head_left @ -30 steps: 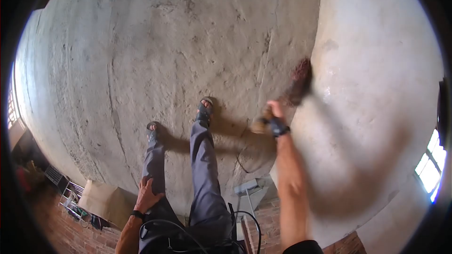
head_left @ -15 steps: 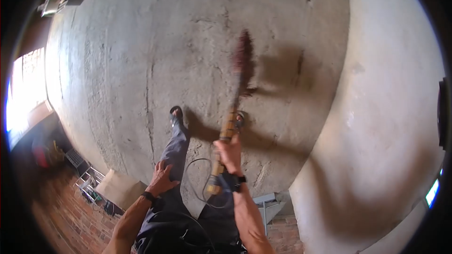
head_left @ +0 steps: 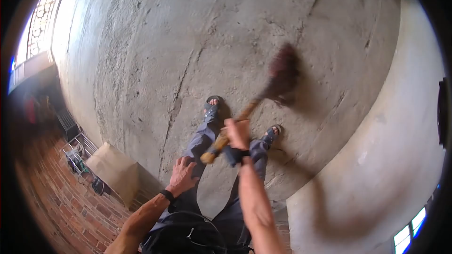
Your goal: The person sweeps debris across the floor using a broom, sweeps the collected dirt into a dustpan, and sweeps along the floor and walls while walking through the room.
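Observation:
My right hand [head_left: 238, 134] is wrapped around the yellowish-brown handle of a short broom [head_left: 284, 71]. The broom's dark reddish-brown head is blurred and points away from me to the upper right, over the concrete floor [head_left: 245, 28]; whether it touches the floor I cannot tell. The handle's butt end sticks out to the left below my hand. My left hand [head_left: 182, 175] lies on my left leg near the knee, its fingers apart, with nothing in it.
My sandaled feet stand on the rough, cracked concrete. A pale wall [head_left: 358, 183] curves along the right. At lower left are a brown box-like object [head_left: 113, 164], a metal rack [head_left: 77, 157] and brick paving [head_left: 61, 197]. A bright window [head_left: 42, 23] is at upper left.
The broom has tilted, its head now further right and its butt end further left. My view has turned, so my feet and legs appear further right. My left hand stays on my leg.

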`<state>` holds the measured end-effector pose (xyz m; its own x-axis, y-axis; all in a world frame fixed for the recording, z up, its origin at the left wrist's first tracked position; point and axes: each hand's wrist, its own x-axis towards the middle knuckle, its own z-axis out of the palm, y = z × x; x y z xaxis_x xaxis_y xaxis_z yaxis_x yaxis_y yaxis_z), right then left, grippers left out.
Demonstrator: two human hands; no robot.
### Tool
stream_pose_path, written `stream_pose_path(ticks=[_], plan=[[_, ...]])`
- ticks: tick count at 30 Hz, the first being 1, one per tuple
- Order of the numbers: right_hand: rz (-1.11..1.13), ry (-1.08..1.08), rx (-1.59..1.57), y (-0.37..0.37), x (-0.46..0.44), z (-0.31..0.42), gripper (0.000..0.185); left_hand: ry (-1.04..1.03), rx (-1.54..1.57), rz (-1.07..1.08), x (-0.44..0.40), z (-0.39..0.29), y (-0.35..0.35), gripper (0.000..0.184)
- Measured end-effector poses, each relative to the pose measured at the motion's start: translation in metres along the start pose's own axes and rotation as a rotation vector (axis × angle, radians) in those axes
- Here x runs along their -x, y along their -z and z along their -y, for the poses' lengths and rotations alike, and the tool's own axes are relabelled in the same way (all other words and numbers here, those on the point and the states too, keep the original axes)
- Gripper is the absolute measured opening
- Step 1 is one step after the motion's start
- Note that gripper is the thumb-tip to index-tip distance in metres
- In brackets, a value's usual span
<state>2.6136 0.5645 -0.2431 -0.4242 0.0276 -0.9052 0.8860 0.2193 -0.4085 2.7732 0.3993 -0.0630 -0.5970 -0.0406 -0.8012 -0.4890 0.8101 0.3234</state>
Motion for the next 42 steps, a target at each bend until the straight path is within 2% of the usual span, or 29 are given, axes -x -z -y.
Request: stream_pose_path(ticks=[3, 4, 5, 6, 7, 8, 9, 10, 11, 13, 17, 19, 21, 23, 24, 26, 27, 29, 30, 31, 33, 35, 36, 37, 38, 39, 41, 42], plan=[[0.107, 0.182, 0.208, -0.135, 0.05, 0.016, 0.04, -0.065, -0.035, -0.029, 0.009, 0.03, -0.025, 0.059], [0.156, 0.187, 0.217, -0.165, 0.059, 0.016, 0.048, 0.011, 0.062, 0.012, 0.018, 0.054, -0.057, 0.053], [0.225, 0.134, 0.21, -0.187, 0.063, 0.018, 0.051, 0.028, 0.137, 0.001, 0.017, 0.053, -0.047, 0.052], [0.224, 0.141, 0.224, -0.193, 0.071, 0.039, 0.051, 0.045, 0.213, -0.011, 0.015, 0.051, -0.036, 0.051], [0.369, 0.065, 0.164, -0.192, 0.089, 0.075, 0.054, 0.061, 0.289, -0.024, 0.014, 0.05, -0.025, 0.049], [0.512, -0.015, 0.106, -0.188, 0.1, 0.097, 0.057, 0.124, 0.471, 0.055, 0.01, 0.053, -0.025, 0.05], [0.511, -0.015, 0.125, -0.181, 0.103, 0.102, 0.057, 0.184, 0.654, 0.138, 0.008, 0.057, -0.028, 0.051], [0.51, 0.05, 0.119, -0.169, 0.107, 0.103, 0.059, -0.154, 0.325, -0.086, 0.003, 0.058, -0.015, 0.053], [0.511, 0.117, 0.109, -0.155, 0.109, 0.107, 0.061, -0.037, 0.235, -0.018, 0.004, 0.05, -0.005, 0.049], [0.331, 0.181, 0.204, -0.112, 0.103, 0.108, 0.061, 0.013, 0.157, -0.027, -0.003, 0.039, 0.008, 0.053], [-0.052, 0.106, 0.102, -0.02, 0.069, 0.149, 0.058, 0.003, 0.211, -0.047, -0.006, 0.039, 0.023, 0.055], [-0.191, 0.15, 0.048, 0.016, 0.014, 0.155, 0.044, 0.028, 0.249, -0.044, -0.007, 0.044, 0.027, 0.055], [-0.193, 0.098, 0.004, 0.035, -0.047, 0.154, 0.024, 0.018, 0.255, -0.052, -0.006, 0.047, 0.026, 0.056], [-0.119, 0.152, -0.006, 0.003, -0.061, 0.153, 0.017, -0.018, 0.223, -0.073, -0.011, 0.049, 0.023, 0.057], [-0.06, 0.227, 0.103, -0.019, -0.069, 0.125, 0.019, -0.029, 0.211, -0.063, -0.013, 0.047, 0.026, 0.057], [-0.155, 0.28, 0.276, -0.089, -0.046, 0.104, 0.027, 0.012, 0.191, -0.039, -0.014, 0.034, 0.03, 0.059], [-0.094, 0.276, 0.341, -0.117, -0.03, 0.094, 0.031, 0.001, 0.177, -0.038, -0.019, 0.029, 0.029, 0.059], [0.163, 0.195, 0.402, -0.159, 0.003, 0.086, 0.04, 0.037, 0.036, 0.068, -0.018, 0.024, 0.025, 0.06], [0.304, 0.148, 0.378, -0.166, 0.019, 0.094, 0.045, -0.014, -0.011, -0.024, -0.016, 0.031, 0.008, 0.052], [0.475, 0.022, 0.192, -0.156, 0.05, 0.13, 0.05, -0.036, -0.04, -0.02, -0.016, 0.033, 0.004, 0.052], [0.614, 0.181, 0.123, -0.175, 0.05, 0.091, 0.051, -0.082, 0.053, -0.039, -0.017, 0.034, -0.004, 0.042], [0.594, 0.385, 0.208, -0.158, 0.073, 0.083, 0.063, -0.062, 0.353, -0.03, -0.011, 0.07, -0.029, 0.033], [0.6, 0.25, 0.121, -0.125, 0.095, 0.1, 0.074, -0.057, 0.453, -0.029, -0.01, 0.085, -0.036, 0.029], [0.608, 0.125, 0.026, -0.088, 0.115, 0.113, 0.084, 0.243, 0.788, 0.142, -0.012, 0.059, -0.011, 0.031], [0.554, 0.217, -0.025, -0.059, 0.121, 0.108, 0.096, 0.097, 0.536, 0.214, -0.026, 0.103, -0.038, 0.033], [0.507, 0.217, -0.072, -0.031, 0.12, 0.099, 0.096, -0.008, 0.348, 0.208, -0.034, 0.076, -0.021, 0.036], [0.184, 0.454, -0.21, 0.028, 0.12, 0.08, 0.093, -0.205, -0.04, 0.143, -0.05, 0.015, 0.019, 0.042], [0.143, 0.406, -0.286, 0.072, 0.124, 0.079, 0.089, -0.212, -0.07, 0.164, -0.06, 0.01, 0.023, 0.043]])
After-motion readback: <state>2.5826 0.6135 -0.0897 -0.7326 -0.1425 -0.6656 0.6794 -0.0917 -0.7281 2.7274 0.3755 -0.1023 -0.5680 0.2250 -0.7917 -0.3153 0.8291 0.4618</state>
